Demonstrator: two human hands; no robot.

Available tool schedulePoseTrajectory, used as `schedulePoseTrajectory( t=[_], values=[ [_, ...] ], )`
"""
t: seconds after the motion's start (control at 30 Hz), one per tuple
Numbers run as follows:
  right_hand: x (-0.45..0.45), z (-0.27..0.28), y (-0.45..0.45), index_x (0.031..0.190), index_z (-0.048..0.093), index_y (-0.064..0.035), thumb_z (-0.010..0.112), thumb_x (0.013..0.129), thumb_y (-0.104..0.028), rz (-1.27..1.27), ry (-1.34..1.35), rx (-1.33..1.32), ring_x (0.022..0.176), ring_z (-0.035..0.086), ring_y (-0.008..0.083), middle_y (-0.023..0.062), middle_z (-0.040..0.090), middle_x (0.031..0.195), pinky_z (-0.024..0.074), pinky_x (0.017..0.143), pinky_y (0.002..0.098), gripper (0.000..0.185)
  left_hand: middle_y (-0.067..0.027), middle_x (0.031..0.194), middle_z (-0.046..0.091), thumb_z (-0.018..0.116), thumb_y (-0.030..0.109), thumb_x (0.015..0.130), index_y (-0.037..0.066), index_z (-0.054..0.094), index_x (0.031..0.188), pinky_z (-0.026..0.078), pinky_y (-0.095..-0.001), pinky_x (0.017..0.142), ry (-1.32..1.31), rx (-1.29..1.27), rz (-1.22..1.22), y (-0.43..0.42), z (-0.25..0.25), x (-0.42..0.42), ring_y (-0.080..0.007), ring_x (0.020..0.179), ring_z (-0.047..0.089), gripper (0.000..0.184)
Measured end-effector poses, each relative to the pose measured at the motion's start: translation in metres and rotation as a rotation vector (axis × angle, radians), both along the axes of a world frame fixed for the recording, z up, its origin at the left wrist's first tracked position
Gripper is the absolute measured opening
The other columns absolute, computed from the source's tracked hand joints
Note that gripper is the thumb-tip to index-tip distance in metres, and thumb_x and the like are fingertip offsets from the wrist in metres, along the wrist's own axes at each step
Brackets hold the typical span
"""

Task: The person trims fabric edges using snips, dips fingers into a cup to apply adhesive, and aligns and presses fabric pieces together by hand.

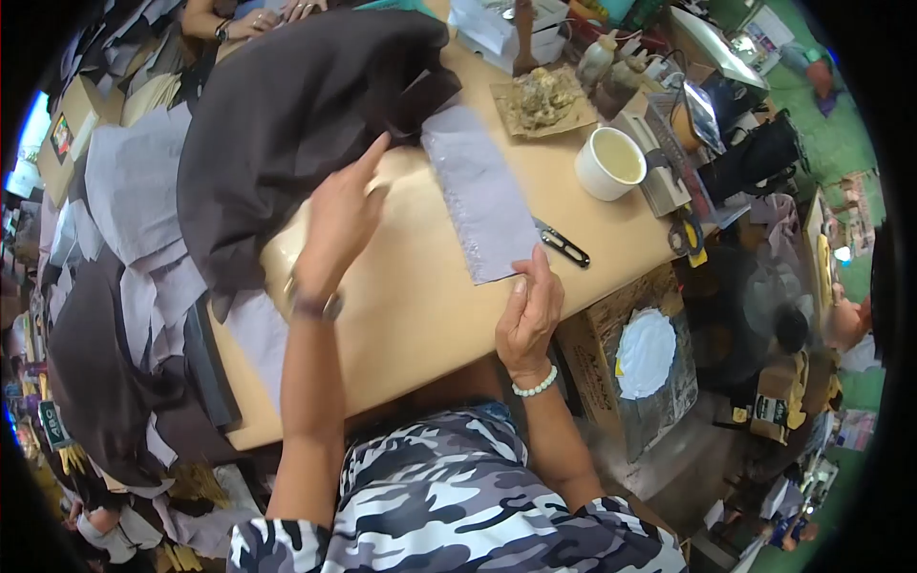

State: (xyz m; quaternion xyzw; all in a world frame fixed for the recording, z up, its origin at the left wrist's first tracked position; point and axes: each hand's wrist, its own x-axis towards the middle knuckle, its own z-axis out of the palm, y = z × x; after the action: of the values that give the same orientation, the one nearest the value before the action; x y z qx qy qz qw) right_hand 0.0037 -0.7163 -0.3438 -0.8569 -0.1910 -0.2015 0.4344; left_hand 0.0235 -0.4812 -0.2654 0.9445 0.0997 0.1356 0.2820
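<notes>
My left hand (pixel 342 222) is over the table with its index finger stretched toward the edge of a large dark cloth (pixel 287 124). Nothing shows in its grasp, though the other fingers are partly curled. A pale grey fabric strip (pixel 482 196) lies flat in front of me, with shiny, wet-looking patches along its left edge. At the strip's near right corner, my right hand (pixel 530 310) has its fingers extended, the tips touching or just above the fabric. Just right of the strip lies a pair of black-handled thread snips (pixel 565 246).
A white tub (pixel 609 164) of pale liquid stands at the right, below a cardboard piece (pixel 543 102) bearing a lumpy, glue-like mass. Bottles (pixel 598 59) stand beyond. Grey cloth pieces (pixel 138 172) hang at the left. Another person's hands (pixel 263 19) rest at the far edge.
</notes>
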Motion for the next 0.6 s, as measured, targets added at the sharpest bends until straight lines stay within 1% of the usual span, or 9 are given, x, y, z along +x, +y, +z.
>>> schedulePoseTrajectory(
  t=[0.03, 0.07, 0.13, 0.2, 0.27, 0.3, 0.4, 0.5, 0.6],
  values=[
    [0.0, -0.002, -0.003, 0.134, 0.039, 0.0026, 0.044, 0.088, -0.005, -0.033, -0.053, 0.026, 0.101, 0.055, 0.034, 0.0144, 0.06, 0.112, 0.0346, 0.096, 0.0457, 0.047, -0.0174, 0.102, 0.064, 0.059, 0.009, 0.083, 0.011, 0.052, 0.129, 0.048, -0.0361, 0.078, -0.037, 0.003, 0.036, 0.0, 0.01, -0.025, -0.0292, 0.09, 0.063, 0.046],
    [0.004, 0.003, -0.007, 0.134, 0.039, 0.0024, 0.045, 0.087, -0.004, -0.104, -0.12, -0.078, 0.099, 0.056, 0.0337, 0.0147, 0.06, 0.111, 0.0351, 0.095, 0.0464, 0.047, -0.0172, 0.103, 0.064, 0.058, 0.006, 0.084, 0.01, 0.052, 0.129, 0.049, -0.0347, 0.077, -0.071, 0.007, 0.076, 0.002, 0.019, -0.051, -0.0278, 0.089, 0.063, 0.046],
    [0.024, 0.019, -0.024, 0.133, 0.04, 0.002, 0.046, 0.087, -0.002, -0.237, -0.26, -0.285, 0.095, 0.056, 0.0332, 0.0152, 0.06, 0.108, 0.0361, 0.093, 0.0478, 0.047, -0.0163, 0.099, 0.063, 0.06, 0.004, 0.082, 0.007, 0.056, 0.123, 0.047, -0.0365, 0.08, 0.048, 0.009, 0.275, 0.008, 0.036, -0.1, -0.0318, 0.089, 0.061, 0.041],
    [0.04, 0.022, -0.046, 0.132, 0.043, 0.0011, 0.052, 0.085, 0.0, -0.165, -0.126, -0.248, 0.092, 0.058, 0.0315, 0.015, 0.063, 0.101, 0.042, 0.086, 0.0445, 0.048, -0.017, 0.103, 0.062, 0.059, 0.008, 0.085, 0.004, 0.058, 0.119, 0.045, -0.0377, 0.085, -0.059, 0.126, 0.367, 0.031, 0.011, -0.153, -0.032, 0.096, 0.059, 0.035],
    [0.052, 0.013, -0.064, 0.132, 0.044, 0.0009, 0.054, 0.084, 0.001, -0.083, 0.01, -0.178, 0.092, 0.059, 0.031, 0.0143, 0.064, 0.097, 0.0447, 0.082, 0.0423, 0.049, -0.0199, 0.112, 0.058, 0.056, 0.01, 0.087, 0.0, 0.059, 0.116, 0.043, -0.0402, 0.089, -0.003, 0.295, 0.5, 0.045, -0.016, -0.2, -0.035, 0.105, 0.055, 0.031],
    [0.059, 0.012, -0.071, 0.131, 0.045, 0.0011, 0.056, 0.084, 0.0, -0.131, -0.019, -0.232, 0.089, 0.06, 0.0304, 0.0126, 0.066, 0.088, 0.0465, 0.078, 0.04, 0.049, -0.0207, 0.114, 0.057, 0.056, 0.012, 0.088, 0.0, 0.06, 0.115, 0.041, -0.0415, 0.092, 0.047, 0.333, 0.552, 0.045, -0.028, -0.22, -0.0361, 0.107, 0.053, 0.03],
    [0.08, 0.013, -0.093, 0.13, 0.045, 0.0012, 0.058, 0.083, -0.001, -0.261, 0.086, -0.099, 0.095, 0.058, 0.0321, 0.0139, 0.064, 0.099, 0.0442, 0.084, 0.042, 0.049, -0.0223, 0.119, 0.055, 0.057, 0.014, 0.089, -0.002, 0.06, 0.114, 0.038, -0.0425, 0.097, 0.105, 0.431, 0.577, 0.029, -0.053, -0.257, -0.0371, 0.113, 0.05, 0.03],
    [0.097, 0.035, -0.099, 0.128, 0.05, -0.0019, 0.063, 0.082, -0.01, -0.335, -0.274, -0.367, 0.107, 0.052, 0.0342, 0.0164, 0.058, 0.116, 0.0394, 0.093, 0.0445, 0.048, -0.0226, 0.121, 0.054, 0.059, 0.014, 0.088, -0.002, 0.061, 0.112, 0.036, -0.0442, 0.099, 0.059, 0.353, 0.59, 0.008, -0.063, -0.259, -0.0374, 0.115, 0.049, 0.029],
    [0.122, 0.062, -0.093, 0.122, 0.058, -0.005, 0.066, 0.081, -0.03, -0.336, -0.307, -0.615, 0.123, 0.04, 0.0386, 0.0192, 0.045, 0.132, 0.0304, 0.102, 0.0505, 0.048, -0.0221, 0.118, 0.055, 0.062, 0.015, 0.086, -0.003, 0.059, 0.111, 0.037, -0.0435, 0.096, 0.032, 0.286, 0.633, 0.006, -0.06, -0.25, -0.0376, 0.112, 0.05, 0.032]
  ],
)
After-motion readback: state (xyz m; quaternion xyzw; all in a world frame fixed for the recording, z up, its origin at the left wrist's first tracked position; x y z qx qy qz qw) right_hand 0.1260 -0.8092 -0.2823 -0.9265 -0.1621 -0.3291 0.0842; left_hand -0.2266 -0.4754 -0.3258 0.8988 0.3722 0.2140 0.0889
